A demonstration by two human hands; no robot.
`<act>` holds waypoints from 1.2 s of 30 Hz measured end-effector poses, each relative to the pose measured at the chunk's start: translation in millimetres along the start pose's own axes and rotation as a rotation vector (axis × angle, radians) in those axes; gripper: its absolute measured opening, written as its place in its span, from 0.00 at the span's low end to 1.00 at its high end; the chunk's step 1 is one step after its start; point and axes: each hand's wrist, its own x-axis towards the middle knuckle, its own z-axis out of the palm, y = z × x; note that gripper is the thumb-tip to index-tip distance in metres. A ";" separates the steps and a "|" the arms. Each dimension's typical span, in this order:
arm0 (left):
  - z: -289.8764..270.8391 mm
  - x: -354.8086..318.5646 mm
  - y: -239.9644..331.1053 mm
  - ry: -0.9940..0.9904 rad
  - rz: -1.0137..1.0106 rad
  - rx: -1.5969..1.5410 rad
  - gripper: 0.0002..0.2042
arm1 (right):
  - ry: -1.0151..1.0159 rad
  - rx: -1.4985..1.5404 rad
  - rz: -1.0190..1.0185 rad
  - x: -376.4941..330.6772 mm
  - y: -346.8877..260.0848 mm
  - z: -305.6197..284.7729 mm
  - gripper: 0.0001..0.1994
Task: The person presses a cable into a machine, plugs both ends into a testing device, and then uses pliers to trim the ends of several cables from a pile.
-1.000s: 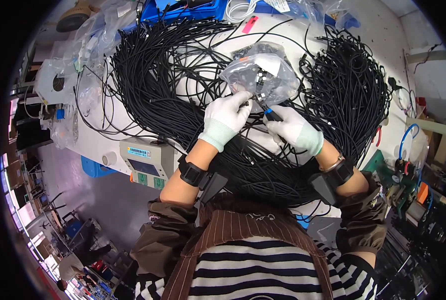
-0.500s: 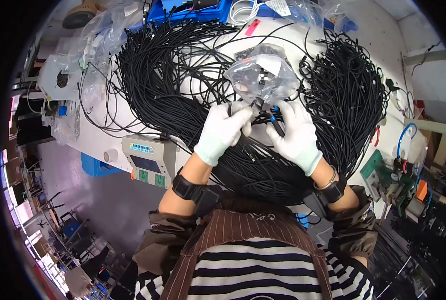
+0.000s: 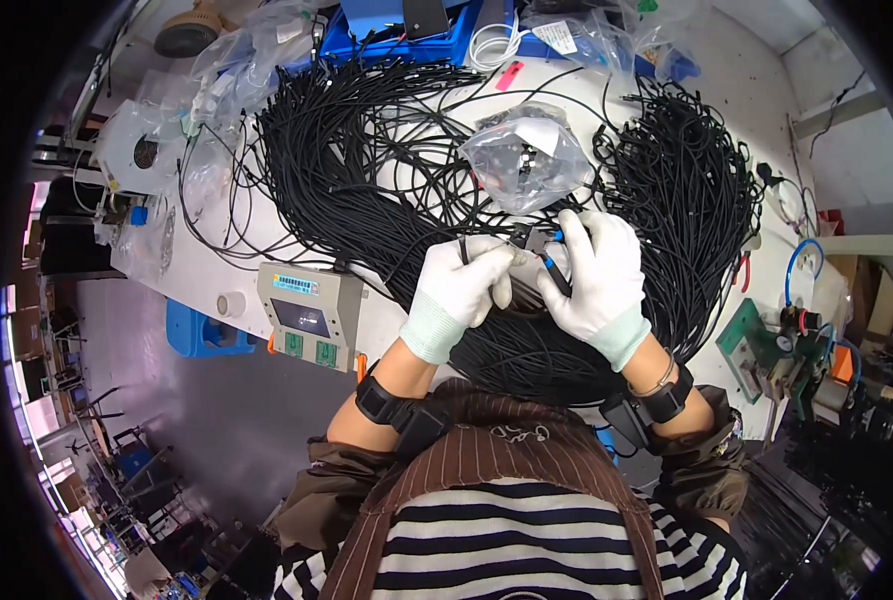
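White bench [image 3: 217, 265] buried in black cables [image 3: 367, 150]: gloved left hand [image 3: 457, 290] and right hand [image 3: 597, 275] meet just below the clear parts bag [image 3: 527, 155], both pinched on one cable end [image 3: 542, 250], apparently fitting a connector; next move needs fine alignment.

Both gloved hands were held together above a heap of black cables [image 3: 387, 170] on the white table [image 3: 217, 270]. A cable end was pinched by the left hand [image 3: 462, 290], while a small blue-tipped tool [image 3: 550, 262] was gripped by the right hand [image 3: 597, 275]. A clear plastic bag [image 3: 527, 160] was seen just beyond the fingers, and a grey tester box [image 3: 310, 315] lay beside the left wrist.
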 end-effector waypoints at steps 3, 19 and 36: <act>-0.1 -6.7 -1.5 0.004 0.004 -0.021 0.10 | 0.040 0.007 -0.022 -3.1 -2.9 -2.2 0.29; 4.2 -9.3 -18.3 -0.074 0.048 -0.016 0.10 | -0.203 0.331 -0.012 -24.2 11.3 -4.7 0.15; -7.5 -24.7 -24.7 -0.155 0.295 0.363 0.08 | -0.762 1.594 0.584 -49.8 1.6 -21.0 0.15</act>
